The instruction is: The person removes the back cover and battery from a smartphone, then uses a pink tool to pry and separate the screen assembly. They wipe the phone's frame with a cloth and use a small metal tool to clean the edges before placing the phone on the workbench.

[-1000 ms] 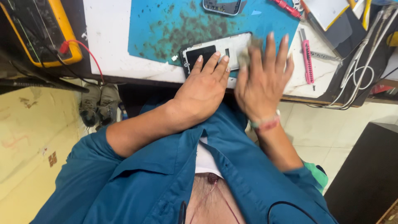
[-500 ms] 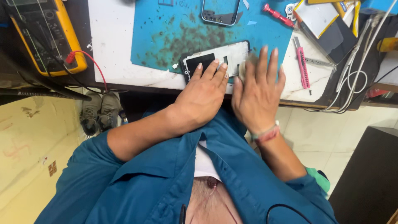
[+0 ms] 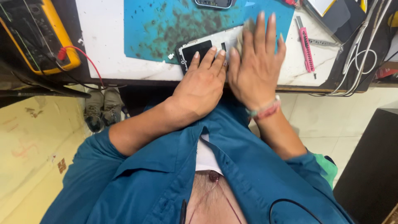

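- Step in hand: both hands press on an opened phone (image 3: 207,49), a white frame with dark parts showing, that lies on a blue work mat (image 3: 166,29) at the near edge of the bench. To judge from the grip, this is a holding and wiping stage.
- Left hand (image 3: 203,85): laid palm down, fingers together and straight, their tips resting on the dark lower part of the phone. It pins the phone flat and closes around nothing.
- Right hand (image 3: 255,68): flat, fingers slightly spread, covering the phone's right end. A pale scrap, perhaps a cloth (image 3: 244,31), shows under the fingertips; whether the hand grips it or only presses on it cannot be told.
- Pose: both forearms run up from the body in blue sleeves, wrists low, the 2 hands side by side and touching at the thumbs.
- Next move, as a judgement: steady downward pressure from the left hand so the phone does not slide on the mat, and short, light strokes from the right.
- Surroundings: a pink utility knife (image 3: 306,43) lies just right of the right hand; a yellow multimeter (image 3: 41,39) with a red lead stands well left of the left hand.
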